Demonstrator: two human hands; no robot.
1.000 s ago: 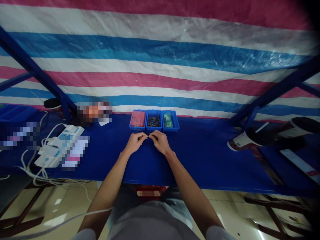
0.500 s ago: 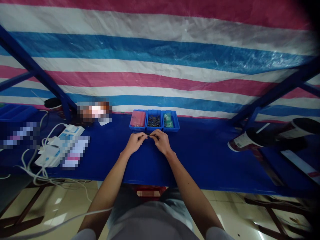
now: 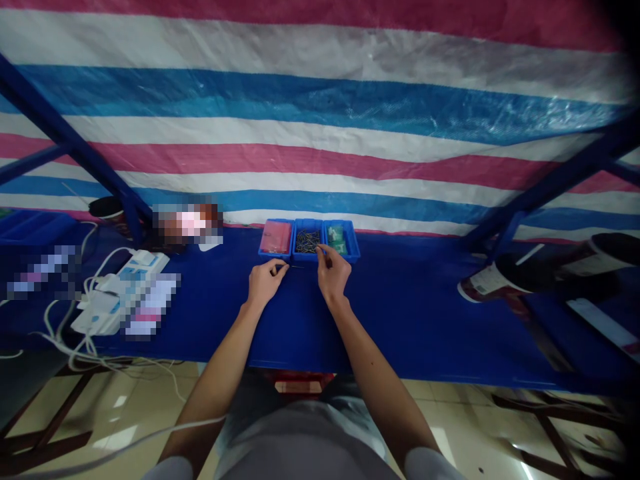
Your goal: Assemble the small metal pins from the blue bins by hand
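My left hand [image 3: 265, 283] is closed in a pinch just in front of the blue bins. A thin dark screw [image 3: 297, 267] sticks out to the right from its fingertips. My right hand [image 3: 335, 273] has its fingers together at the front edge of the middle bin [image 3: 304, 257], by a heap of dark metal screws [image 3: 307, 240]. Whether anything sits between those fingertips is too small to make out. Pink plastic bags [image 3: 276, 237] fill the left bin, and small green-and-white packets [image 3: 337, 240] lie in the right one.
A white power strip [image 3: 117, 293] with tangled cables lies on the blue table [image 3: 405, 313] at left. Paper cups [image 3: 493, 279] stand at right, near a pale flat object [image 3: 603, 327]. Behind the table hangs a striped tarp [image 3: 320, 160], with blue frame bars [image 3: 545, 183] on both sides.
My right hand has parted from my left and moved right and up to the middle bin's front edge. My left hand has shifted slightly left, with the thin screw at its fingertips.
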